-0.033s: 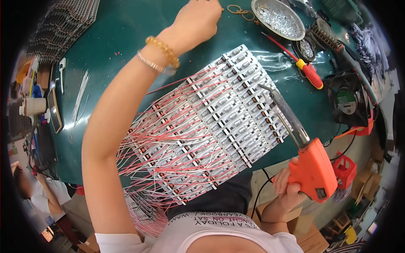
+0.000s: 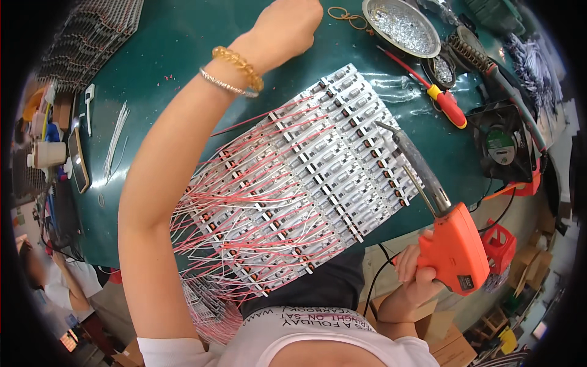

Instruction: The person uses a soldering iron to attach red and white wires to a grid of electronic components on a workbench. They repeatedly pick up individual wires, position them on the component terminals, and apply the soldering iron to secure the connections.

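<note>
My right hand (image 2: 417,272) is wrapped round the orange handle of a soldering gun (image 2: 457,248). Its dark barrel and thin solder feed tube point up and left, the tip over the right part of a panel of small circuit boards (image 2: 333,174). The panel lies tilted at the table's front edge. Red and white wires (image 2: 244,199) run from its left half and hang over the left side. My left hand (image 2: 287,30) reaches past the panel's far side at the top of the view; its fingers are turned away and partly cut off.
A metal dish of small silvery parts (image 2: 400,27) stands at the far right, by rubber bands (image 2: 348,17). Nearer are a red-yellow screwdriver (image 2: 449,105), a soldering iron stand (image 2: 471,49) and a black fan (image 2: 504,140). At left lie loose wires (image 2: 116,140), a phone (image 2: 79,160) and stacked panels (image 2: 92,40).
My left hand has shifted slightly up and away from me, its fingertips now less visible. The right hand and soldering gun stay almost where they were.
</note>
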Demonstrator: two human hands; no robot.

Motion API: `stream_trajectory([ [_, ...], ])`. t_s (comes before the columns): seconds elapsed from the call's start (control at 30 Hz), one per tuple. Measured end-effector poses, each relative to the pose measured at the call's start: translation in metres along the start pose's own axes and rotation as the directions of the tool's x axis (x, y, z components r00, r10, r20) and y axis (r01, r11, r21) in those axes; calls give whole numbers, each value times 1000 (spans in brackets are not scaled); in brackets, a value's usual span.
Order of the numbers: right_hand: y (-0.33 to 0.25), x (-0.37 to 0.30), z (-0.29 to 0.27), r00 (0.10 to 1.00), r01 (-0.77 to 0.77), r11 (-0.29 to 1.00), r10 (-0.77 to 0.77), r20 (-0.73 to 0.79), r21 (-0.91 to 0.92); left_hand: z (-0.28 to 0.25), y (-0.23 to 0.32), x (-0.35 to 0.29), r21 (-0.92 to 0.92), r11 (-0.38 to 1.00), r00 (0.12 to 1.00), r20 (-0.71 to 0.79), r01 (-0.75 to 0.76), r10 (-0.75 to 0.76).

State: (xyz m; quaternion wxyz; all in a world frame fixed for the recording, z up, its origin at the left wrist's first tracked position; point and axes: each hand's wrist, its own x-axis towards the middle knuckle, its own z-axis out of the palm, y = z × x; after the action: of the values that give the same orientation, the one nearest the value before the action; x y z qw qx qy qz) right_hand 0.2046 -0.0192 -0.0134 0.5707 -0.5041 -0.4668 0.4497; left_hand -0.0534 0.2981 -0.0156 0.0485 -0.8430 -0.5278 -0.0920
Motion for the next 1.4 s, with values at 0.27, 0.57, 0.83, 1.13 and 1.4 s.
stream_trajectory([
  [0.27, 8, -3, -6, 1000, 27, 998, -26, -16, 62, -15, 4, -10, -291, 956, 1000, -14, -18, 14],
  [0.57, 11, -4, -5, 999, -9, 999, 10, -34, 38, -50, 62, -90, -363, 879, 925, -328, -310, 191],
  [0.83, 25, -19, -18, 995, -49, 999, 50, -90, 15, -35, 91, -137, -559, 822, 982, -188, -106, 0],
  [1.13, 16, -16, -3, 994, -65, 980, 47, -100, -188, -26, 98, -138, -520, 851, 979, -199, -79, -30],
  [1.4, 19, -20, -10, 995, -77, 971, 62, -72, -225, -24, 100, -137, -519, 850, 972, -230, -88, -40],
])
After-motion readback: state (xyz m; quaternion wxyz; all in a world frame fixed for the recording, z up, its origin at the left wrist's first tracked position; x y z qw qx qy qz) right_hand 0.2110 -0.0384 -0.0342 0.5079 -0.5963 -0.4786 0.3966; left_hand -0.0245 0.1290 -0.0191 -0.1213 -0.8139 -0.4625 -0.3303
